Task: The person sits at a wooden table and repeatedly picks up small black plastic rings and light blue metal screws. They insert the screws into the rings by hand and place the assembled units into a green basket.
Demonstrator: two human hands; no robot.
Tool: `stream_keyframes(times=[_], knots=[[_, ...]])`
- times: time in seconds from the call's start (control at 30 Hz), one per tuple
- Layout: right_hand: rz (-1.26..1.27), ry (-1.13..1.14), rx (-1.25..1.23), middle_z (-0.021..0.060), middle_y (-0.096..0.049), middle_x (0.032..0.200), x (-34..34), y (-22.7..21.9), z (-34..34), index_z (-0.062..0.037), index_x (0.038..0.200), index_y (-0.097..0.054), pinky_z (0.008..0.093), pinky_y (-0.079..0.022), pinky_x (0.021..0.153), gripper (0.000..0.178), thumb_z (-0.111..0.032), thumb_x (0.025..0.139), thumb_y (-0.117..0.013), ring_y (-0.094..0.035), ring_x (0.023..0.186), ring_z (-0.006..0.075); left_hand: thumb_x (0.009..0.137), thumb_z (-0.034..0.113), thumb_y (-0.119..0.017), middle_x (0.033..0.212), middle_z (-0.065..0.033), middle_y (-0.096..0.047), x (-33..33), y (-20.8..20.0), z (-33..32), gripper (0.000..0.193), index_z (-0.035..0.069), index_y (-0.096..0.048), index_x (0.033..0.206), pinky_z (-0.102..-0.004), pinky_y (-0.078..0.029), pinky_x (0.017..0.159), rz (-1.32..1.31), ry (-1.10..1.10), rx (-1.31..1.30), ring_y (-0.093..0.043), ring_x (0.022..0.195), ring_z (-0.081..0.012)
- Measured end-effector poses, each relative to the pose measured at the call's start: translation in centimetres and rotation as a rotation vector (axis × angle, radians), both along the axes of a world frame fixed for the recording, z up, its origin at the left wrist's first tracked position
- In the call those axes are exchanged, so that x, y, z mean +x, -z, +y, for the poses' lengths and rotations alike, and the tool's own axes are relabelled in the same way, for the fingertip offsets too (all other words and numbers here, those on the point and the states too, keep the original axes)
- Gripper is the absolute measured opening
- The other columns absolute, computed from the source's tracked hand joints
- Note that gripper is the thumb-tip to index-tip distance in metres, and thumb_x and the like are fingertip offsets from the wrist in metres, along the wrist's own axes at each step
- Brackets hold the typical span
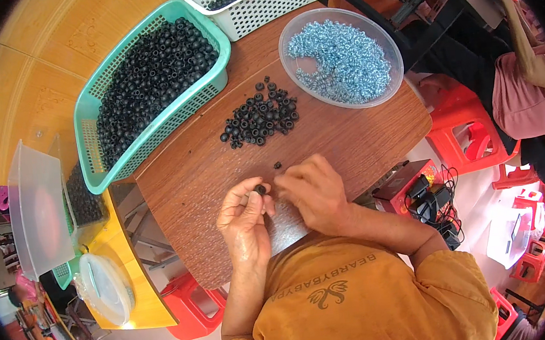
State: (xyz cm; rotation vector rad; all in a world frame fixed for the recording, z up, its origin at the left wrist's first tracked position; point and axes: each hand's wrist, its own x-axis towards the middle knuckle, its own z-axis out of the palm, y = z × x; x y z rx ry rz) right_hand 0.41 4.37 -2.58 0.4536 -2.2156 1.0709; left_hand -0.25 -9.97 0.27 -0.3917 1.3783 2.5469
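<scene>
Between the thumb and finger of my left hand (245, 224) is a small, round black cap-like piece (260, 189) with a hollow in it. My right hand (315, 192) is close beside it, palm down and fingers curled toward the piece. Whatever its fingertips hold, if anything, is hidden. A single loose black piece (277, 165) lies on the brown wooden table (190, 197) just beyond my hands. Farther off is a loose pile of similar black pieces (261, 120), some showing open hollow ends.
A teal basket (163, 138) full of black pieces stands far left, with a white perforated basket (270, 11) behind. Far right, a clear round tub (398, 74) holds small light-blue pieces (347, 58). Red stools (459, 132) and another person (531, 92) are at the right.
</scene>
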Motion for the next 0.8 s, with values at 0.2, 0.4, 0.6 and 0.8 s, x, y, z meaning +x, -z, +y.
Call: stream_keyframes(times=[0.2,0.4,0.6,0.8], knots=[[-0.019,-0.044,0.271,0.0094,-0.047,0.073,-2.5,1.4,1.0,-0.0031,0.073,-0.058,0.0368,-0.034,0.065,0.011,-0.004,0.062,-0.058,-0.044,0.074,0.025,0.084,0.0,-0.059,0.09,-0.0124,-0.062,-0.9,0.9,-0.5,0.018,-0.004,-0.059,0.101,-0.0251,-0.044,0.059,0.006,0.046,0.088,-0.056,0.07,-0.0145],[-0.048,0.006,0.409,0.0104,-0.047,0.072,-4.4,0.3,0.7,-0.0042,0.064,-0.056,0.0371,-0.034,0.065,0.007,-0.009,0.061,-0.06,-0.043,0.075,0.0255,0.083,0.001,-0.061,0.088,-0.0118,-0.062,-1.4,1.3,-0.4,0.018,-0.003,-0.059,0.101,-0.0248,-0.045,0.059,-0.024,0.031,0.056,-0.057,0.069,-0.0146],[-0.035,0.063,0.279,0.0097,-0.047,0.071,-4.1,0.3,3.3,-0.0042,0.065,-0.057,0.0372,-0.036,0.063,0.008,-0.002,0.058,-0.06,-0.045,0.073,0.026,0.083,0.002,-0.061,0.087,-0.0125,-0.063,-2.4,1.2,-0.1,0.014,-0.001,-0.057,0.096,-0.026,-0.047,0.059,-0.003,0.06,0.016,-0.057,0.067,-0.0146],[0.02,0.232,0.258,0.0091,-0.049,0.067,-6.3,-2.2,10.7,-0.0027,0.069,-0.059,0.0387,-0.038,0.06,0.012,0.005,0.06,-0.057,-0.047,0.07,0.0278,0.082,0.0,-0.063,0.088,-0.013,-0.063,-2.4,1.6,-0.2,0.017,-0.002,-0.057,0.097,-0.0264,-0.047,0.059,0.003,0.131,0.057,-0.058,0.069,-0.0155]])
